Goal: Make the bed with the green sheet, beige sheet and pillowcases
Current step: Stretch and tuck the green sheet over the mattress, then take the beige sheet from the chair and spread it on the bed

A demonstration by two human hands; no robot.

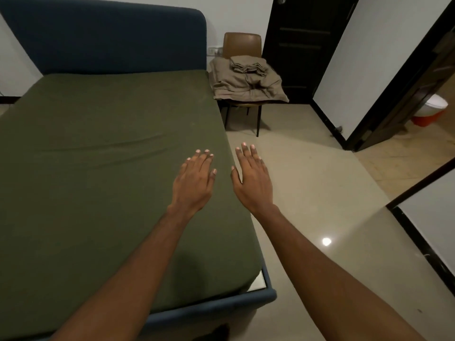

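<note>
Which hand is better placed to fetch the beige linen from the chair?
Probably the right hand: open, over the floor on the chair side; the left hand is over the green sheet.

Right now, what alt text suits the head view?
Two open hands reach forward: the left hand over the green sheet on the bed, the right hand just beyond its edge. Beige bedding lies piled on a brown chair.

— Where does the spread sheet lie?
— On the bed, with the headboard behind it.
— And the chair?
— Just right of the headboard. The folded sheet lies on its seat, with a smaller folded stack on top.
— The hands?
— The left hand is above the spread sheet's right edge. The right hand is just beside it, over the floor.
</note>
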